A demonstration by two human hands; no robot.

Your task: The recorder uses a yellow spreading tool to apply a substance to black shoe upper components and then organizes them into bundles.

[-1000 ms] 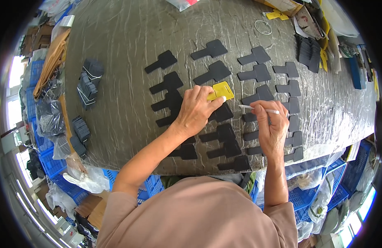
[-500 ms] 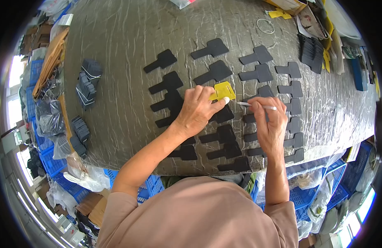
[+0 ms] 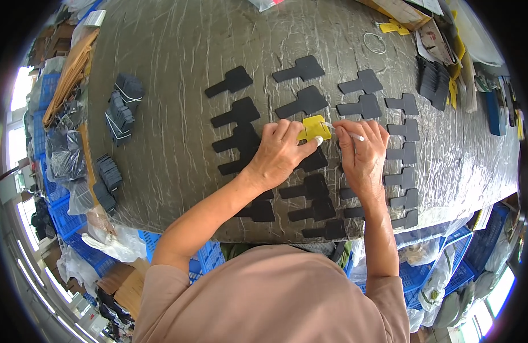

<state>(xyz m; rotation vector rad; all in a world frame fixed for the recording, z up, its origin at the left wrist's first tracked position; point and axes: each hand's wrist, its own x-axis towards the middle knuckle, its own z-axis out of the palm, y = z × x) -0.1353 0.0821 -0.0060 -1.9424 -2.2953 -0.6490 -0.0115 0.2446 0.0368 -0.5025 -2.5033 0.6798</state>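
My left hand (image 3: 280, 153) pinches a small yellow slotted template (image 3: 314, 124) by its left side and lies over a black paddle-shaped piece (image 3: 315, 163). A white cover sits on the tip of that thumb. My right hand (image 3: 364, 157) grips a slim white pen (image 3: 354, 135), its tip touching the right part of the template near a slot. Several more black paddle-shaped pieces lie in columns around both hands, such as one (image 3: 303, 103) just beyond the template. My hands and forearms hide some of them.
Banded stacks of black pieces (image 3: 121, 111) stand at the table's left, with another black stack (image 3: 432, 83) at the far right. Near that are a wire ring (image 3: 374, 43) and a yellow piece (image 3: 394, 27). Blue crates (image 3: 415, 273) line the near edge below the table.
My right hand has moved left and slightly up, bringing the pen tip from beside the template onto it. My left hand still holds the template. The whole view has shifted slightly.
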